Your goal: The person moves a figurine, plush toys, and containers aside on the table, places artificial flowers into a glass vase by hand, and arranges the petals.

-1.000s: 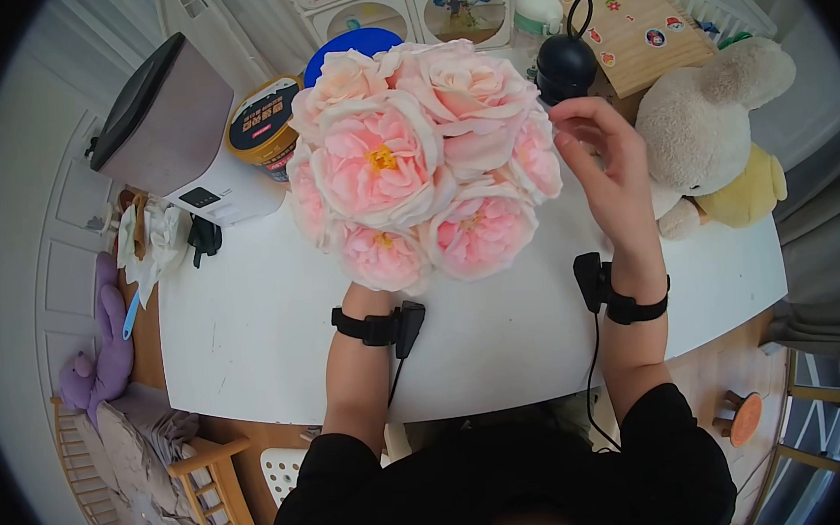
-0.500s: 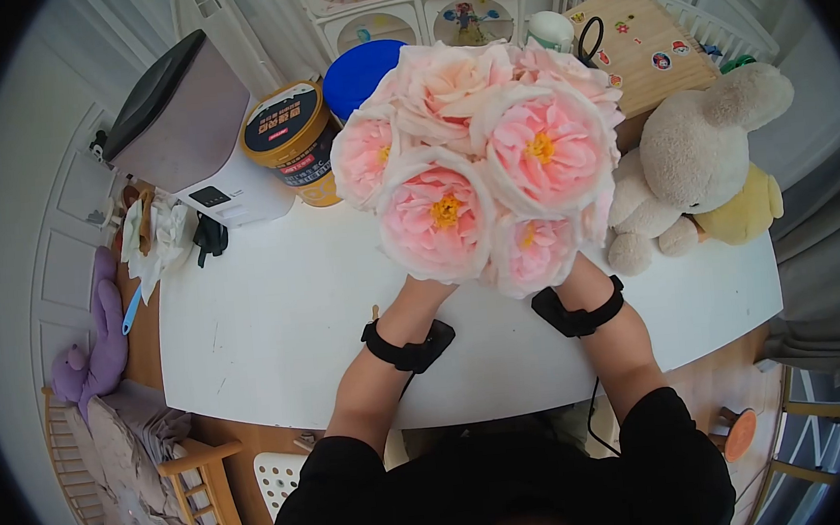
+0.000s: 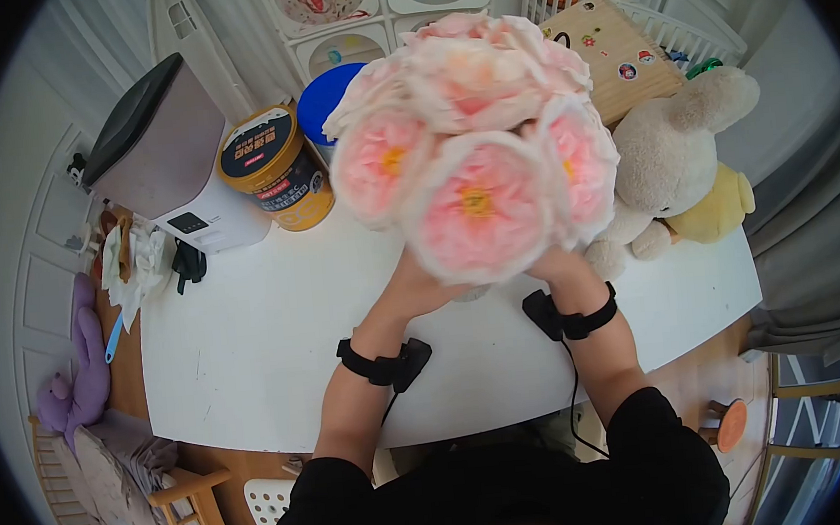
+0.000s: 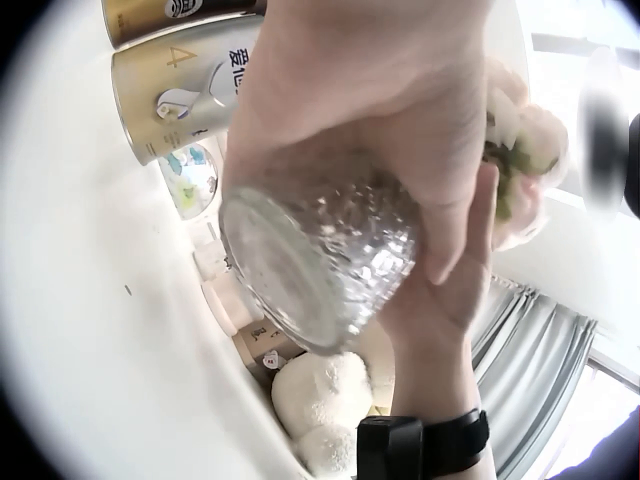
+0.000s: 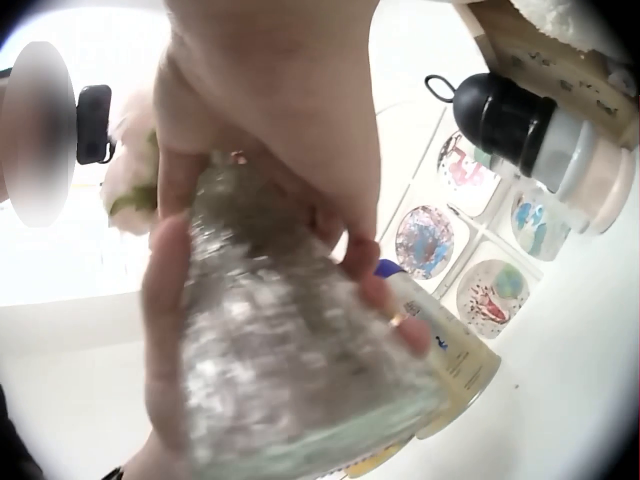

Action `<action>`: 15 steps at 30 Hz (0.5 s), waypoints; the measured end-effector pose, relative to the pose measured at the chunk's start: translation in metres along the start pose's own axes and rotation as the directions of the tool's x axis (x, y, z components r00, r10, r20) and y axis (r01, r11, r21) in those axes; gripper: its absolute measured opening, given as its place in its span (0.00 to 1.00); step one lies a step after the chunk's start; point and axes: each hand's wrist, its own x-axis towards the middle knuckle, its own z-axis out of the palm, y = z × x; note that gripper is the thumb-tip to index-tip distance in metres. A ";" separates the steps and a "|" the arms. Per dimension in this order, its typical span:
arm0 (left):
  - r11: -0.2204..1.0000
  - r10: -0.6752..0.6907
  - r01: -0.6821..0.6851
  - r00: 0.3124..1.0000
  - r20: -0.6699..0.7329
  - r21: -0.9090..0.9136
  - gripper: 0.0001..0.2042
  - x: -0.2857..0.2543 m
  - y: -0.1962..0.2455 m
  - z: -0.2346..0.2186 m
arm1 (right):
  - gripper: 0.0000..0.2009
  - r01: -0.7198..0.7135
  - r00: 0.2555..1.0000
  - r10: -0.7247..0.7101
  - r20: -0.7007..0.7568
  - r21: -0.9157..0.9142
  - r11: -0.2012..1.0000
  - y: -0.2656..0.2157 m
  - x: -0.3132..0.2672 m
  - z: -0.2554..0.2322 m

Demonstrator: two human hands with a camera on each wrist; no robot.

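Note:
A bunch of pale pink flowers with yellow centres fills the middle of the head view and covers most of both hands. Its stems go into a clear textured glass vase, whose round base faces the camera in the left wrist view. My left hand curls round the upper part of the vase. From the other side my right hand grips it too, with fingers along the glass. The vase is held tilted, its base off the table.
On the white table stand a grey and white appliance, a gold and black tub and a blue-lidded container at the left. A plush rabbit sits at the right, before a stickered wooden box.
My right hand came down from the air beside the flowers and took hold of the vase along with the left. The flowers have turned, showing different blooms, and the head view has shifted slightly.

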 end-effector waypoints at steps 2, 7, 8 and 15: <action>1.000 0.016 -0.016 0.995 -0.101 -0.003 0.33 -0.001 -0.004 0.004 | 0.30 -0.071 0.994 0.045 0.097 0.284 0.956 -0.003 0.001 -0.002; 0.986 0.158 -0.153 0.985 -0.071 0.073 0.29 -0.006 -0.029 0.001 | 0.31 -0.240 0.946 0.024 0.324 0.646 0.725 -0.022 -0.021 -0.020; 0.926 0.315 -0.307 0.949 0.001 0.220 0.28 -0.008 -0.027 -0.008 | 0.31 -0.231 0.948 0.027 0.318 0.628 0.743 -0.025 -0.015 -0.020; 0.789 0.472 -0.491 0.869 0.146 0.371 0.27 -0.013 -0.026 -0.026 | 0.31 -0.178 0.956 0.039 0.290 0.470 0.864 -0.038 -0.075 -0.011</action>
